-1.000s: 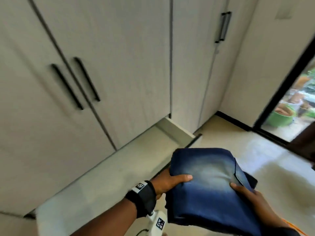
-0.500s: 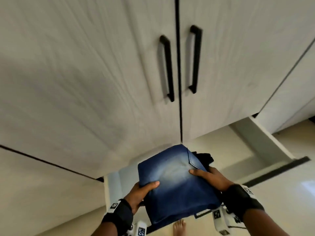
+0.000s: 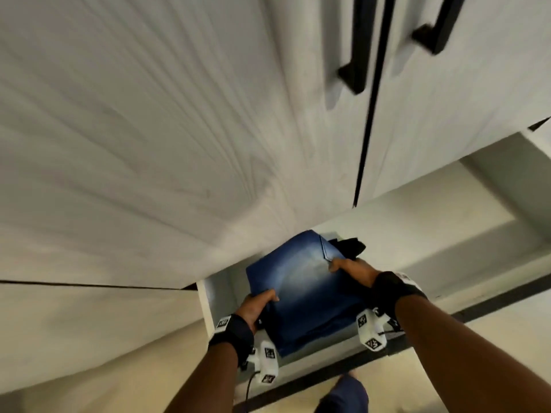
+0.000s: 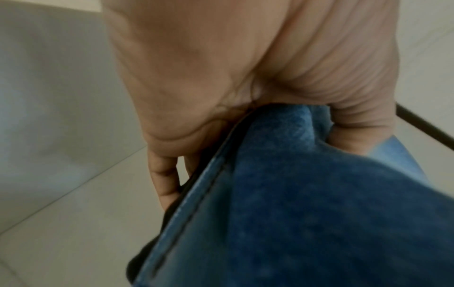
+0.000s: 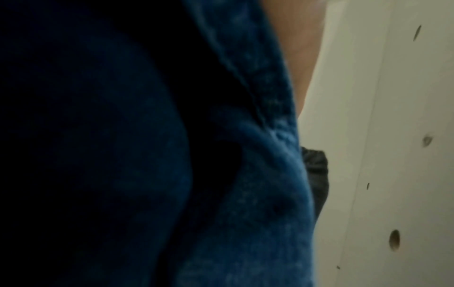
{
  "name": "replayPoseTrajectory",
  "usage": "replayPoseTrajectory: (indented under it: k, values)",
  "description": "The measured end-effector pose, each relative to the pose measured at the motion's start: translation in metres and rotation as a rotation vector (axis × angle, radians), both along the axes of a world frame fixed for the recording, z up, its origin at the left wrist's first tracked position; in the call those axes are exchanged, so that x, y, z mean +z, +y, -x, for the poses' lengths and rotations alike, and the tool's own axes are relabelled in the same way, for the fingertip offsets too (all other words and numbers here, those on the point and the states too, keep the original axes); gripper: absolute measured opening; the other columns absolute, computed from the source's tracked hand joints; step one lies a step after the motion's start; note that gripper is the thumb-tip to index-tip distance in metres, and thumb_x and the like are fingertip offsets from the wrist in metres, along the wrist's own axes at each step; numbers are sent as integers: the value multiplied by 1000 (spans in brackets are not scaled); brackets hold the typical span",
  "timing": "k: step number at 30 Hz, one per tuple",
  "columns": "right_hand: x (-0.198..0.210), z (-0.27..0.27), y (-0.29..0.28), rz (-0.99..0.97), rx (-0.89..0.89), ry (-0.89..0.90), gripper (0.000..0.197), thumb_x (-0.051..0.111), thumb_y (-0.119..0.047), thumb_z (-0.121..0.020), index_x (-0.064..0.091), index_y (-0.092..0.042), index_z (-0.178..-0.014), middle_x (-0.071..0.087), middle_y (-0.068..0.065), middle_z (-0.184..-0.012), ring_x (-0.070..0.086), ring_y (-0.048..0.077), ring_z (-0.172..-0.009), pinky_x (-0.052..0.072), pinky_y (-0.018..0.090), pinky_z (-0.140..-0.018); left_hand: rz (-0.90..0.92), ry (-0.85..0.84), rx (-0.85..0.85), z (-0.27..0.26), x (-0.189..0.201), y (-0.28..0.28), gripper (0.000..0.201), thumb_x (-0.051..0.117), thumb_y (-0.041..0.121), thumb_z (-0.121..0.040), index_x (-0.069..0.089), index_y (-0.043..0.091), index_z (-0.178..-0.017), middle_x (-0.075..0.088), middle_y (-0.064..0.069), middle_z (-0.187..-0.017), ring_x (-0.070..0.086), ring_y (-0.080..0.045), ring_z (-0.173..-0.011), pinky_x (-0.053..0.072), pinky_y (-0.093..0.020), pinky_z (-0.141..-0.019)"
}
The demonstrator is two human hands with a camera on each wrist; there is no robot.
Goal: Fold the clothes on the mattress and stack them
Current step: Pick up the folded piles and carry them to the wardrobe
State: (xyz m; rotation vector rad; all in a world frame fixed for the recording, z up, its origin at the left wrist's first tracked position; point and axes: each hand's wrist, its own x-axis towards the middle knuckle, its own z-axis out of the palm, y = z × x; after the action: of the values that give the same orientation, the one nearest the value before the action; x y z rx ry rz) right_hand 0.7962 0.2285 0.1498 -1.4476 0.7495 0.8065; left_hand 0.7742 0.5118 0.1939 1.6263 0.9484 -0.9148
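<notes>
— Folded jeans (image 3: 301, 289): blue denim cloth, faded paler across the middle, matt, slightly napped, with a stitched seam.
— Beside them, at the far edge?
— Dark cloth (image 3: 348, 247), matt, kind unclear.
— Above the jeans?
— Cabinet doors (image 3: 179, 129): pale wood-grain finish, matt, streaked. Handles (image 3: 354, 70): black, smooth, probably metal.
— Below?
— Floor (image 3: 447, 368): pale, smooth, faintly glossy.

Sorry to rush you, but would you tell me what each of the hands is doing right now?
Left hand: grips the left edge of the folded blue jeans.
Right hand: grips the jeans' right edge, near the pocket.
</notes>
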Motion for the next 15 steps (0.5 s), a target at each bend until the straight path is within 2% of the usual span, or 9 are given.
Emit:
replayPoseTrajectory:
  k: [2,4,6,10,11,13,15]
  values:
    - [-8,-5,3,22,3,42,74,79,-42,-40,76,-7,-105,76,17,-108,72,34,-98,58,44,-94,-7,11,1,-3,-7,-4,36,71,28,-49,71,15,-82,68,-10,-79,63,-29,-82,52,-34,-74]
    - [-9,-9,6,64,27,89,73,73,-35,-38,73,-3,-104,73,20,-108,70,37,-95,59,39,-78,2,20,-14,-2,-20,-6,33,70,29,-52,71,15,-82,69,-10,-83,65,-30,-86,56,-39,-79]
    - [-18,-16,4,103,40,111,77,66,-27,-34,72,1,-105,70,22,-108,67,38,-94,55,35,-68,15,34,-24,-2,-34,-8,38,70,30,-55,72,15,-90,71,-11,-92,66,-30,-94,56,-41,-84]
    - [-31,-25,2,188,93,120,75,63,-21,-41,69,5,-111,70,21,-104,67,35,-87,53,33,-64,34,12,-51,2,-58,-14,56,69,28,-56,68,18,-111,73,-9,-101,66,-28,-100,56,-46,-92]
    - [-33,-26,2,206,110,130,68,64,-20,-46,68,5,-110,69,19,-100,66,33,-85,52,32,-64,36,5,-64,0,-61,-15,59,69,27,-55,67,19,-113,73,-9,-102,65,-28,-100,56,-47,-94]
    - [-37,-27,3,251,139,148,46,68,-15,-65,66,3,-108,66,16,-94,63,30,-81,51,31,-63,34,10,-84,-4,-65,-15,58,69,28,-56,66,21,-114,72,-9,-104,65,-27,-100,56,-46,-92]
    - [-43,-27,3,289,145,156,35,67,-10,-80,64,3,-112,65,17,-98,63,31,-83,52,33,-66,21,18,-124,-10,-65,-14,56,69,28,-57,65,22,-112,72,-8,-104,64,-27,-99,56,-46,-94]
